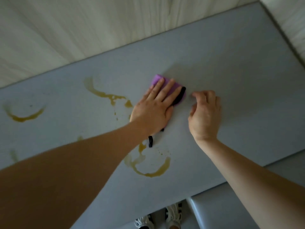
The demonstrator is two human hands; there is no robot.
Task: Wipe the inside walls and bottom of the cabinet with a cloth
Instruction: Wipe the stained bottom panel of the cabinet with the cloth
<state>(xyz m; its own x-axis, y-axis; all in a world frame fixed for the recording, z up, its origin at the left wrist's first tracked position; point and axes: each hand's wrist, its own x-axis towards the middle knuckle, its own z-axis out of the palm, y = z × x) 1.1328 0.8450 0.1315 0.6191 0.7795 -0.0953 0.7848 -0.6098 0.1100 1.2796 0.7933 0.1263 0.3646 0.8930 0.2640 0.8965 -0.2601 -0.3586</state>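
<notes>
A purple cloth with black trim (177,92) lies flat on the grey cabinet bottom (239,76). My left hand (153,108) presses down on it with straight fingers and covers most of it. A black strip of the cloth sticks out below my left wrist. My right hand (205,113) hovers just right of the cloth with loosely curled fingers and holds nothing. Yellow-brown ring stains (105,95) mark the grey surface left of the cloth and below it (153,172), with another at the far left (23,117).
A pale wood-grain back wall (99,30) rises behind the grey surface, and a side wall (288,22) closes it at the upper right. A grey door panel (222,212) and white shoes (173,214) show beyond the front edge.
</notes>
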